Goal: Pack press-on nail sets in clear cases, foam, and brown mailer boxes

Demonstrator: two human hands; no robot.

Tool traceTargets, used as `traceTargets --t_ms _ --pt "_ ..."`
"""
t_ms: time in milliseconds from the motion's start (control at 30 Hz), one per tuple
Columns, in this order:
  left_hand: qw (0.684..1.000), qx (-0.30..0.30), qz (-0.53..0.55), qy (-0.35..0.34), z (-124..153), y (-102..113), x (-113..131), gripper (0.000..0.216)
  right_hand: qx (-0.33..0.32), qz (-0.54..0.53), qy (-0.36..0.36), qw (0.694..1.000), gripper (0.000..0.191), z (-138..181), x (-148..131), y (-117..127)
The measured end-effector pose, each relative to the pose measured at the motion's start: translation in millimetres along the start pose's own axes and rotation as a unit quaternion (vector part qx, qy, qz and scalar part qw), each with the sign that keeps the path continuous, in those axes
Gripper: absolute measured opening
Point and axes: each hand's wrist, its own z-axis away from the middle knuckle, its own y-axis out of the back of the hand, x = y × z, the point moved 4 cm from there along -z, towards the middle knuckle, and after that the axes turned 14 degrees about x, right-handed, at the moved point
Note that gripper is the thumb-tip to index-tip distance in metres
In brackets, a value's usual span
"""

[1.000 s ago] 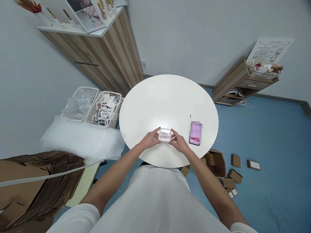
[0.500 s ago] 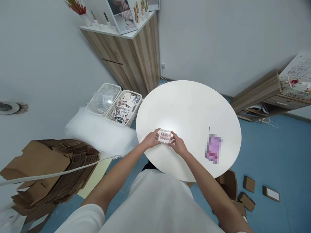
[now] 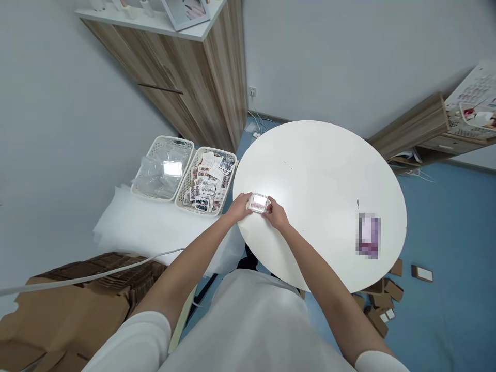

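Between left hand (image 3: 238,207) and right hand (image 3: 276,214), glare partly veils a clear case (image 3: 258,203)

wood-grain cabinet (image 3: 174,72) | wall outlet (image 3: 252,91) near it | cardboard boxes (image 3: 394,290) on blue floor (image 3: 457,227)

- you've got glare on the clear case (image 3: 259,203) and the plastic (image 3: 155,173) at left
- purple thing (image 3: 368,236) at right's all pixelated
- wide-lens lean on your far-left cabinet (image 3: 182,77)

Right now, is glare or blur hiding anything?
In the head view, glare whitens part of the clear case and the clear plastic; also in the head view, coarse pixelation masks the purple object, and the cabinet leans, likely wide-lens distortion.
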Motion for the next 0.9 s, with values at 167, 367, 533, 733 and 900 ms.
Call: traceTargets --t_ms 167,367,533,733,900 --pt "1.000 -0.001 0.014 0.006 -14 -3 -20 0.068 0.005 -0.004 -0.012 1.000 0.071 -19 -10 -17" --pt "0.999 -0.005 0.043 0.029 -22 -4 -30 0.070 0.001 0.004 -0.021 1.000 0.072 -34 -15 -23" --pt "0.997 -0.006 0.067 0.033 -23 -4 -31 0.073 -0.002 0.020 -0.028 0.999 0.071 -36 -15 -22" --pt "0.996 0.004 0.081 0.041 -20 -5 -32 0.073 0.009 0.022 -0.038 0.999 0.068 -34 -15 -21" --pt "0.995 0.004 0.082 0.050 -18 -8 -33 0.072 0.021 0.013 -0.051 0.998 0.067 -32 -12 -22"
